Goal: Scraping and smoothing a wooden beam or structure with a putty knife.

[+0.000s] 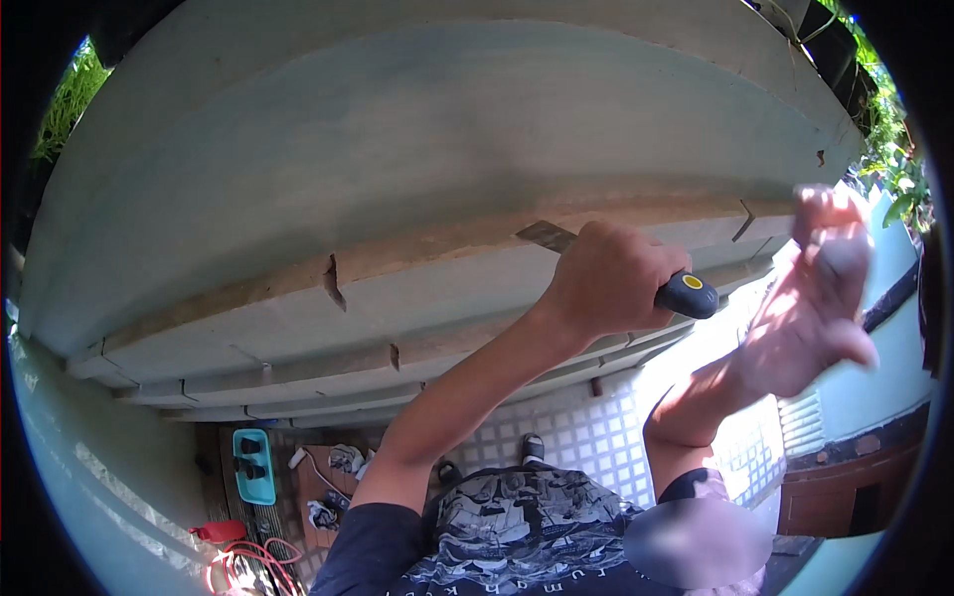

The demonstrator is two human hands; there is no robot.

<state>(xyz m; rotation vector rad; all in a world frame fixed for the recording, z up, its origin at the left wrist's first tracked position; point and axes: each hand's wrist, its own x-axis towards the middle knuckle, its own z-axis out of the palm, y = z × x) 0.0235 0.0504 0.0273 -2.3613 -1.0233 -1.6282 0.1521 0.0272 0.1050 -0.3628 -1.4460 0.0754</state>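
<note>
My left hand is closed round the dark handle of a flat-bladed tool, which has a yellow spot near its end. The blade rests against the tan edge of a pale overhead structure with notched, parallel ledges. Its tip is at that edge, left of my fingers. To the right of the handle's end, my right hand is raised, blurred, palm showing and fingers apart with nothing in them.
Below are a tiled floor, a turquoise tray with dark items, a brown board with cloths, a red container and coiled hose. A pale wall stands left; greenery shows at upper right.
</note>
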